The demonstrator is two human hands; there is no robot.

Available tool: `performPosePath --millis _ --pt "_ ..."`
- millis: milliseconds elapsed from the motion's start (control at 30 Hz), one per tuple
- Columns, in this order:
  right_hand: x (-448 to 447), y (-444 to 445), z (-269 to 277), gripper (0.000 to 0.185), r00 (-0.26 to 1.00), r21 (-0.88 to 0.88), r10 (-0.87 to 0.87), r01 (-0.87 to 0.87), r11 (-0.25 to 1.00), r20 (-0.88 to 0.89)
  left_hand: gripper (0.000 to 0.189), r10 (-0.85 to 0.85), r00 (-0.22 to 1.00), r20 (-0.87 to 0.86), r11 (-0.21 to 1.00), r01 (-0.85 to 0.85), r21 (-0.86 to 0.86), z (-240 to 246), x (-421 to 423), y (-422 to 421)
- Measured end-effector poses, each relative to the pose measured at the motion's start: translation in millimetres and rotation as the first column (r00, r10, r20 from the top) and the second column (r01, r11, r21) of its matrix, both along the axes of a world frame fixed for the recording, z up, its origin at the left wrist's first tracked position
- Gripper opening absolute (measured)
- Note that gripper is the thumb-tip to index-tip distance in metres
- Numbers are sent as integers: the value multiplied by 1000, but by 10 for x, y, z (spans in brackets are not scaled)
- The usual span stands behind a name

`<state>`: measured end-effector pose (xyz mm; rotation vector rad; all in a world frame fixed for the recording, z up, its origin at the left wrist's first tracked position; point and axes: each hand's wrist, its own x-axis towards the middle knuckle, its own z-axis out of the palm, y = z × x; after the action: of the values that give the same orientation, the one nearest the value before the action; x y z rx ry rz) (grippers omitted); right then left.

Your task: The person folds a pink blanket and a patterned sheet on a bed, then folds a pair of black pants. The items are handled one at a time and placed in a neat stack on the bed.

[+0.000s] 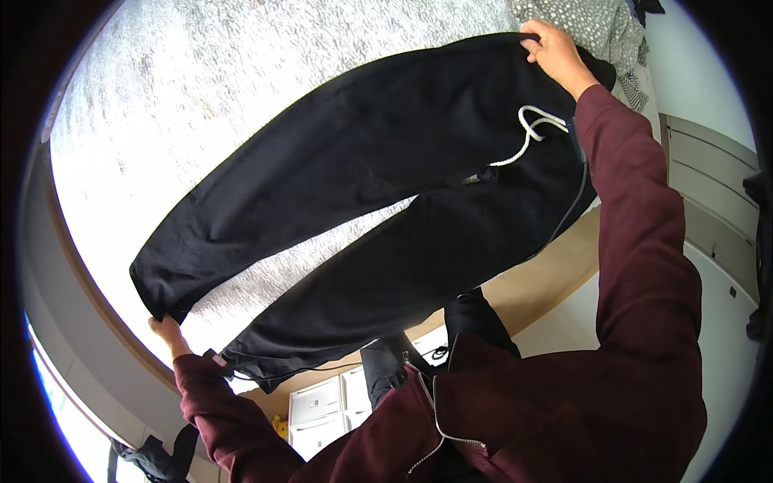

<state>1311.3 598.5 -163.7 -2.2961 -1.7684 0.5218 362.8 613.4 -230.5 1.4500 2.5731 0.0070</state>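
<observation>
A pair of black sweatpants (362,145) lies spread on a bed with a light, mottled cover (241,54). Its waist is at the right and its legs run down to the left. A white drawstring (526,136) hangs loose from the waist. My left hand (167,334) grips the hem of the farther leg. At the waistband's far corner, my right hand (554,51) pinches the black fabric. A small dark device with a cable (218,362) is at my left wrist, and a cable also runs from my right wrist.
A grey, white-dotted cloth (586,24) lies at the bed's far right. White drawer boxes (315,401) stand below, by my legs, near a small yellow object (279,426). A dark bag or cloth (154,459) is at lower left. The bed's wooden edge (543,284) runs before me.
</observation>
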Motion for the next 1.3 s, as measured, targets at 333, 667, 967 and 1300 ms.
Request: performPosePath --millis 333,667,967,1300 --pt "267 -170 287 18 984 -239 -49 89 967 169 69 -804 580 -129 577 814 63 352 1714 918" --pt "730 -775 528 19 864 10 174 -202 979 472 13 -731 657 -186 648 753 114 571 1525 959" --pt "563 -1334 949 7 987 364 -116 68 929 111 13 -671 541 -507 572 813 110 1248 1325 380" --pt "-204 -2304 500 4 917 252 -98 208 945 -387 14 -748 602 -281 531 796 292 1197 1903 -127"
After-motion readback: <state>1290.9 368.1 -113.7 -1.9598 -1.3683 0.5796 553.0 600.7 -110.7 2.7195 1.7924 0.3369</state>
